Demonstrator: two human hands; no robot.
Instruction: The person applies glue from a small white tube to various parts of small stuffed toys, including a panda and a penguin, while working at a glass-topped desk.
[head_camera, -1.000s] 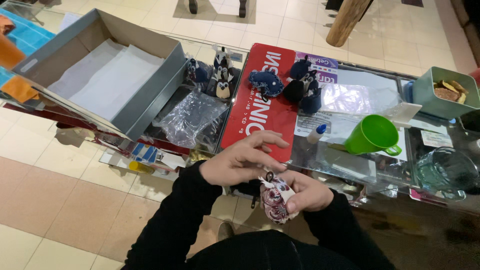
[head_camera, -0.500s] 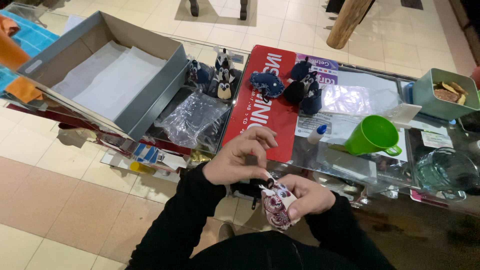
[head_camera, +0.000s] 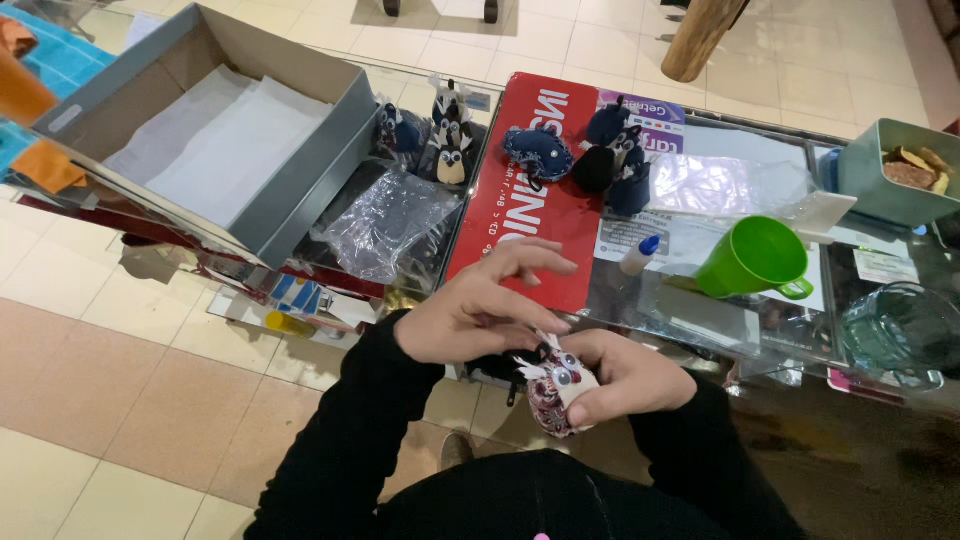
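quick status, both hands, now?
Left hand: fingers partly curled, fingertips touching the top of the small fabric owl toy.
Right hand: closed around the small fabric owl toy, holding it.

On the left end of the glass table (head_camera: 700, 320) stands an open box (head_camera: 300, 190), with paper sheets (head_camera: 215, 150) lying inside it. Just right of the box lies a crumpled plastic bag (head_camera: 385, 225), and behind the bag, at the far edge, stand some small toys (head_camera: 445, 135). Right of the bag lies a flat card (head_camera: 530, 215), reaching from the far edge toward the near edge. More toys (head_camera: 600, 155) sit on its far part. Right of the card lies a glue bottle (head_camera: 638, 256), then a cup (head_camera: 752, 258). A tub (head_camera: 885, 195) stands at the far right corner, and a glass bowl (head_camera: 900, 330) before it. At the near edge, the left hand (head_camera: 470, 315) and the right hand (head_camera: 625, 375) meet around a stuffed toy (head_camera: 560, 390).
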